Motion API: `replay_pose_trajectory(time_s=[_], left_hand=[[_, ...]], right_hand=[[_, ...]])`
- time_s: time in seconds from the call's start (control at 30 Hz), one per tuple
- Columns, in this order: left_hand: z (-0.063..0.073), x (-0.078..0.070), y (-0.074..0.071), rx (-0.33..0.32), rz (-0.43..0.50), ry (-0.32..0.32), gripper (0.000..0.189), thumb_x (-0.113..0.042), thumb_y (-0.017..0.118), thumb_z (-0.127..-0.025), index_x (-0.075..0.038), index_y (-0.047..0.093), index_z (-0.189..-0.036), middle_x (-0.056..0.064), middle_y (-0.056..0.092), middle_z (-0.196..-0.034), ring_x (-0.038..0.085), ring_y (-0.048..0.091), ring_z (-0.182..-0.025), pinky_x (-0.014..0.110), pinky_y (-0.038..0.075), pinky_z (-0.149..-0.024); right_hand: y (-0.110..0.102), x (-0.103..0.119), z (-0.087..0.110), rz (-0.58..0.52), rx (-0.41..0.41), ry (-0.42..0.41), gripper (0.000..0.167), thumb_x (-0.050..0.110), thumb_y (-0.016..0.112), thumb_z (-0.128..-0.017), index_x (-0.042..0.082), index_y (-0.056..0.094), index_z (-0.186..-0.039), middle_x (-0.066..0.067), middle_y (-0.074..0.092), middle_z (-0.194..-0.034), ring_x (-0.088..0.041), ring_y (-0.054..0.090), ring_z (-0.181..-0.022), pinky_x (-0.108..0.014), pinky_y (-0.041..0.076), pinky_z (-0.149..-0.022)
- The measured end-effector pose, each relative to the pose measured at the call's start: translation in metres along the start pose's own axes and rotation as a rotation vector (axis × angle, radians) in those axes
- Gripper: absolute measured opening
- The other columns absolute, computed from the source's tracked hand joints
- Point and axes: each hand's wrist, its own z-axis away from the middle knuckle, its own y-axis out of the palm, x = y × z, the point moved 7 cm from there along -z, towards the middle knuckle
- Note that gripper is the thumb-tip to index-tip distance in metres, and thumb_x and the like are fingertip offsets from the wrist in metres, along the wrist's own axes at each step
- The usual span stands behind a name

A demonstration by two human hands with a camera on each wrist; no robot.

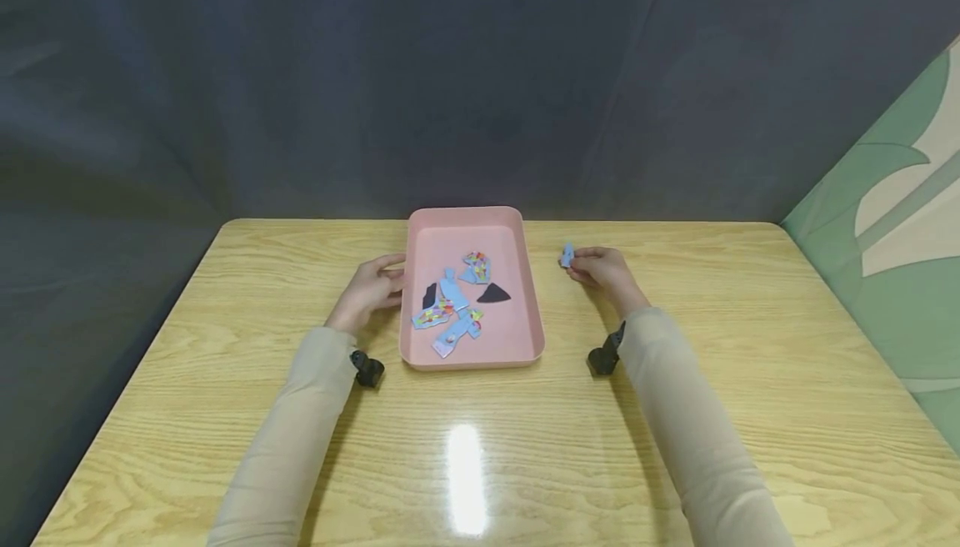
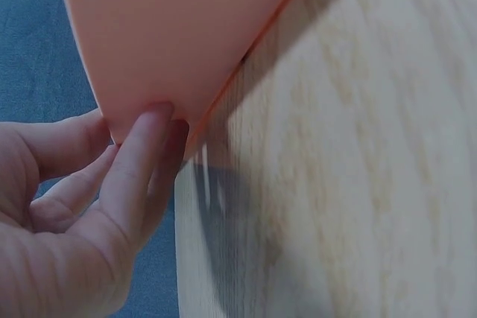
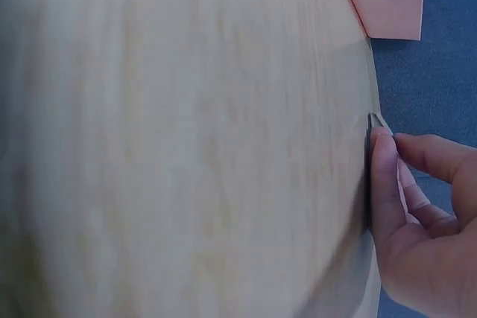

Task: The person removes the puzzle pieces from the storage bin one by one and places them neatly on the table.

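Observation:
A pink tray [image 1: 517, 313] lies on the table with several flat, irregular puzzle pieces [image 1: 453, 293] in it, most light blue with colourful print. Two of them show a dark side, one being a fan-shaped dark piece [image 1: 493, 293]. At the tray's left wall, my left hand [image 1: 372, 287] touches the outside and rim with fingers fairly straight; the left wrist view shows its fingertips [image 2: 155, 113] against the wall. To the right of the tray, my right hand [image 1: 604, 270] pinches a small light-blue puzzle piece [image 1: 567, 256] between thumb and fingers, seen nearly edge-on in the right wrist view.
The light wooden table [image 1: 675, 447] ends just beyond the tray, at a dark blue curtain [image 1: 480, 80]. A green and cream patterned cloth [image 1: 907, 280] hangs at the right. Black wrist cameras sit below both hands.

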Motion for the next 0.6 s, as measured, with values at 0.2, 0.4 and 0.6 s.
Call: replay_pose_trajectory(time_s=[0.2, 0.4, 0.6], left_hand=[[-0.0002, 0.0004, 0.0004, 0.002, 0.005, -0.004, 0.053, -0.003, 0.044, -0.098, -0.006, 0.031, -0.149, 0.024, 0.044, -0.145, 0.035, 0.049, -0.128, 0.042, 0.045, -0.105], [-0.0005, 0.0002, 0.0002, -0.003, 0.006, -0.002, 0.052, -0.002, 0.044, -0.098, -0.006, 0.032, -0.149, 0.024, 0.045, -0.144, 0.034, 0.050, -0.127, 0.041, 0.046, -0.105], [0.0001, -0.0008, -0.0002, -0.007, -0.003, 0.013, 0.051, -0.002, 0.043, -0.098, -0.005, 0.033, -0.148, 0.025, 0.047, -0.141, 0.031, 0.054, -0.121, 0.040, 0.048, -0.102]], right_hand=[[0.0004, 0.0029, 0.0025, 0.020, -0.019, -0.011, 0.048, 0.005, 0.049, -0.097, -0.013, 0.036, -0.139, 0.001, 0.059, -0.086, 0.003, 0.062, -0.065, -0.010, 0.053, -0.071], [-0.0010, 0.0046, 0.0039, 0.076, -0.028, -0.027, 0.047, 0.007, 0.050, -0.096, -0.014, 0.039, -0.137, 0.004, 0.059, -0.081, 0.003, 0.061, -0.062, -0.011, 0.053, -0.068], [-0.0042, 0.0103, 0.0053, 0.135, -0.029, -0.072, 0.047, 0.012, 0.050, -0.097, -0.013, 0.041, -0.136, 0.003, 0.060, -0.080, 0.001, 0.058, -0.061, -0.014, 0.054, -0.067]])
